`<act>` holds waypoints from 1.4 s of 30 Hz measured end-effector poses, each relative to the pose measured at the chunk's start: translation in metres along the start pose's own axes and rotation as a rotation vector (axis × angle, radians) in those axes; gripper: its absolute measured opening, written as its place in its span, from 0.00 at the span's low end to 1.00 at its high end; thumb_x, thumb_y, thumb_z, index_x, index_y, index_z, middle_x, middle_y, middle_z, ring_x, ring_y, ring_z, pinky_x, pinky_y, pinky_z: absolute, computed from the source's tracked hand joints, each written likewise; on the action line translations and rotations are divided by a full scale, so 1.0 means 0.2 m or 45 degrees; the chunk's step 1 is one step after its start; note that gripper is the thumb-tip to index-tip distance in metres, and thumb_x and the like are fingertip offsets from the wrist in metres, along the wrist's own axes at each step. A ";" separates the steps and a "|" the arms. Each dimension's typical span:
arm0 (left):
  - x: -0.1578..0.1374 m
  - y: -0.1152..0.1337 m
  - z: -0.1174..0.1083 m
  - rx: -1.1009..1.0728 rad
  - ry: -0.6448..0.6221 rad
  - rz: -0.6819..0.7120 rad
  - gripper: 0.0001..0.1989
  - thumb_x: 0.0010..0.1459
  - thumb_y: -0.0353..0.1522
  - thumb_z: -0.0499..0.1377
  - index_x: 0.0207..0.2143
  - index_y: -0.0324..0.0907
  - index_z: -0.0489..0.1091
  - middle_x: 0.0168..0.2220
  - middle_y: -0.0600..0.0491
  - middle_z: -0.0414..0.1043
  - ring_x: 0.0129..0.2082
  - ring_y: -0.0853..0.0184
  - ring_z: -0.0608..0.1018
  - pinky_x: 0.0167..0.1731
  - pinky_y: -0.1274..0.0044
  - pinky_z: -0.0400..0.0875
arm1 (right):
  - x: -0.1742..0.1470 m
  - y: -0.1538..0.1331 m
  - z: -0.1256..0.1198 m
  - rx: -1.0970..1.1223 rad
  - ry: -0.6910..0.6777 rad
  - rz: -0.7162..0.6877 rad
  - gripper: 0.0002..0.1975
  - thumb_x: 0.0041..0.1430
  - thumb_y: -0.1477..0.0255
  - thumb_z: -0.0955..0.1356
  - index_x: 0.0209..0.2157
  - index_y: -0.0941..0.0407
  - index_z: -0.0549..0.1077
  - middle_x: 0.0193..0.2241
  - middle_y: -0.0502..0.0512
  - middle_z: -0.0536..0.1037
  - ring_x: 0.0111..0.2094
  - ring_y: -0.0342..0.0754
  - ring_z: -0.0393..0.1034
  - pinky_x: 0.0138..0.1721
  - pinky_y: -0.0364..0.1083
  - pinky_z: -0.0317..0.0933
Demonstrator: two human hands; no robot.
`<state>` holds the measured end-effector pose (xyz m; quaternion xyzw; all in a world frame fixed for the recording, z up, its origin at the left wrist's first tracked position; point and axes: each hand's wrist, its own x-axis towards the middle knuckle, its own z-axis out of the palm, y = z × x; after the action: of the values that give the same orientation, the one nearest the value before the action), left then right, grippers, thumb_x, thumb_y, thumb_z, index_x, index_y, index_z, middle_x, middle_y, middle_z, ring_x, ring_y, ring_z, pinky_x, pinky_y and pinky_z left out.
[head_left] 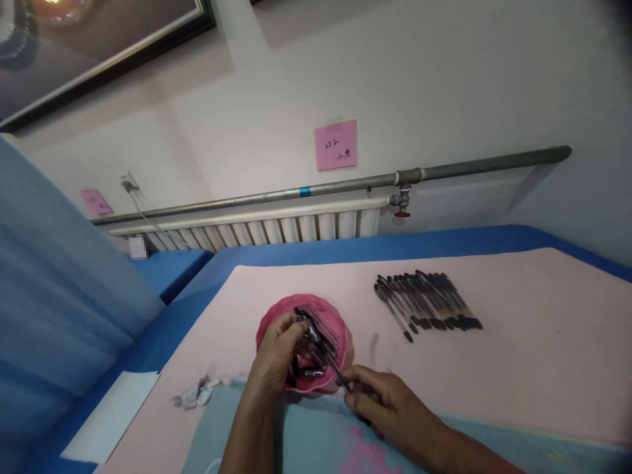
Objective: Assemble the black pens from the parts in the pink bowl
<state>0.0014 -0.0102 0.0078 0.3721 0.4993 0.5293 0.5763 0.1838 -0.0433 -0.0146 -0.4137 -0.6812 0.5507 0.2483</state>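
Over the pink scalloped bowl (pixel 263 316), my left hand (pixel 282 345) is closed, its fingertips pinching dark, shiny pen parts. Just right of the bowl, my right hand (pixel 390 403) grips a slim pen (pixel 338 374) that points up and left to the left fingertips. Whether the two pieces are joined there cannot be made out. Inside the bowl lie thin clear pen tubes (pixel 326 324) and black caps (pixel 312 372), partly hidden by my left hand. To the right, a row of capped black pens (pixel 424 299) lies side by side on the pink sheet.
The pink sheet (pixel 533 342) covers a blue-edged table (pixel 340 250). Crumpled tissue (pixel 197 393) and white paper (pixel 111 418) lie at left. A blue-green cloth (pixel 316 434) is at the front. A blue curtain (pixel 59 296) hangs left; a radiator (pixel 296 227) and pipe (pixel 474 168) run behind.
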 end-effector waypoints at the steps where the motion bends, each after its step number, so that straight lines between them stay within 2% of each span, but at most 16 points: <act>1: 0.00 -0.01 0.01 0.024 -0.017 0.003 0.11 0.43 0.37 0.61 0.26 0.40 0.65 0.18 0.58 0.68 0.16 0.73 0.70 0.15 0.82 0.62 | 0.00 0.01 0.00 0.009 0.020 0.006 0.06 0.53 0.70 0.63 0.31 0.55 0.69 0.16 0.42 0.60 0.17 0.38 0.54 0.20 0.38 0.49; 7: -0.02 -0.05 0.07 0.073 -0.163 -0.057 0.11 0.47 0.37 0.60 0.24 0.40 0.63 0.16 0.57 0.67 0.14 0.75 0.67 0.15 0.83 0.61 | -0.01 0.03 0.02 0.050 0.146 -0.003 0.05 0.52 0.70 0.63 0.31 0.55 0.69 0.16 0.43 0.61 0.17 0.38 0.55 0.21 0.39 0.50; 9: -0.02 -0.05 0.07 0.071 -0.148 -0.057 0.12 0.47 0.38 0.60 0.28 0.39 0.65 0.18 0.56 0.69 0.15 0.74 0.69 0.16 0.83 0.62 | 0.01 0.04 -0.03 0.082 0.218 0.009 0.07 0.52 0.69 0.63 0.33 0.56 0.69 0.17 0.43 0.61 0.17 0.38 0.55 0.20 0.39 0.51; 11: -0.01 -0.04 0.04 0.070 -0.092 -0.041 0.15 0.47 0.40 0.60 0.34 0.39 0.67 0.21 0.54 0.71 0.17 0.73 0.70 0.18 0.82 0.64 | 0.04 0.05 -0.12 0.054 0.386 0.027 0.11 0.53 0.67 0.63 0.36 0.56 0.69 0.19 0.45 0.63 0.18 0.39 0.58 0.21 0.39 0.54; 15: 0.00 -0.01 -0.02 0.083 0.066 0.065 0.15 0.47 0.40 0.60 0.34 0.38 0.69 0.23 0.55 0.70 0.20 0.74 0.71 0.19 0.83 0.63 | 0.08 0.09 -0.37 -0.386 0.784 0.112 0.15 0.54 0.65 0.62 0.39 0.58 0.68 0.24 0.51 0.71 0.25 0.45 0.67 0.27 0.43 0.59; 17: 0.00 -0.01 -0.04 0.089 0.084 0.084 0.15 0.47 0.40 0.61 0.34 0.38 0.70 0.24 0.55 0.70 0.22 0.74 0.71 0.19 0.84 0.63 | 0.09 0.12 -0.49 -0.748 0.837 0.184 0.14 0.54 0.66 0.61 0.38 0.59 0.70 0.26 0.54 0.74 0.28 0.48 0.69 0.29 0.43 0.60; 19: 0.00 -0.01 -0.05 0.088 0.092 0.090 0.16 0.46 0.40 0.61 0.34 0.38 0.70 0.25 0.55 0.70 0.23 0.73 0.71 0.20 0.84 0.64 | 0.10 0.15 -0.57 -0.849 0.868 0.217 0.12 0.52 0.69 0.62 0.36 0.59 0.71 0.28 0.58 0.76 0.32 0.51 0.70 0.32 0.45 0.59; 24: -0.01 0.02 -0.08 0.102 0.186 0.141 0.16 0.45 0.40 0.61 0.32 0.37 0.69 0.24 0.55 0.69 0.20 0.75 0.69 0.19 0.83 0.62 | 0.12 0.20 -0.65 -0.981 0.886 0.199 0.10 0.52 0.72 0.62 0.32 0.60 0.72 0.32 0.63 0.76 0.36 0.56 0.69 0.38 0.49 0.58; 28: 0.00 0.05 -0.12 0.115 0.328 0.175 0.16 0.43 0.40 0.61 0.31 0.37 0.68 0.28 0.53 0.71 0.21 0.74 0.70 0.19 0.82 0.62 | 0.10 0.20 -0.62 -1.243 0.970 -0.005 0.11 0.54 0.72 0.60 0.35 0.60 0.71 0.35 0.65 0.75 0.37 0.57 0.69 0.36 0.50 0.59; 30: 0.01 0.05 -0.14 0.194 0.385 0.195 0.16 0.44 0.40 0.60 0.30 0.37 0.68 0.27 0.54 0.71 0.20 0.73 0.70 0.19 0.81 0.62 | 0.07 0.17 -0.54 -1.292 0.942 -0.196 0.11 0.55 0.74 0.58 0.34 0.58 0.70 0.36 0.63 0.75 0.38 0.55 0.69 0.36 0.49 0.60; 32: 0.03 0.03 -0.17 0.329 0.426 0.219 0.13 0.45 0.39 0.59 0.29 0.38 0.68 0.23 0.56 0.69 0.18 0.74 0.68 0.19 0.81 0.61 | 0.03 0.14 -0.42 -1.180 0.852 -0.300 0.11 0.57 0.72 0.58 0.35 0.57 0.69 0.35 0.60 0.74 0.35 0.51 0.69 0.35 0.47 0.61; 34: 0.04 0.02 -0.19 0.483 0.455 0.244 0.10 0.46 0.38 0.58 0.27 0.39 0.68 0.20 0.58 0.67 0.17 0.73 0.67 0.19 0.81 0.60 | 0.00 0.10 -0.29 -1.048 0.573 -0.356 0.10 0.59 0.72 0.57 0.35 0.56 0.68 0.31 0.56 0.74 0.32 0.47 0.69 0.33 0.44 0.61; 37: 0.06 -0.01 -0.19 0.724 0.445 0.271 0.06 0.46 0.34 0.56 0.25 0.40 0.68 0.20 0.57 0.68 0.21 0.71 0.69 0.22 0.81 0.61 | -0.03 0.08 -0.13 -1.029 0.179 -0.327 0.11 0.59 0.74 0.56 0.32 0.54 0.68 0.29 0.52 0.73 0.30 0.45 0.69 0.31 0.43 0.61; 39: 0.06 -0.03 -0.18 0.908 0.391 0.289 0.04 0.47 0.31 0.55 0.25 0.41 0.69 0.22 0.56 0.70 0.24 0.70 0.70 0.25 0.80 0.61 | -0.02 0.08 -0.08 -1.024 0.085 -0.290 0.10 0.59 0.75 0.57 0.31 0.55 0.68 0.29 0.52 0.73 0.30 0.45 0.68 0.31 0.43 0.60; 42: 0.05 -0.04 -0.15 1.152 0.274 0.297 0.06 0.47 0.27 0.53 0.27 0.42 0.70 0.26 0.55 0.73 0.27 0.69 0.72 0.27 0.79 0.62 | -0.01 0.09 -0.08 -1.006 0.073 -0.247 0.09 0.58 0.75 0.57 0.31 0.55 0.68 0.29 0.52 0.73 0.30 0.45 0.68 0.32 0.43 0.60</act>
<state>-0.0269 -0.0042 -0.0094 0.5822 0.6913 0.3555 0.2383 0.2020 -0.0352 -0.0268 -0.4264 -0.8689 0.2090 0.1399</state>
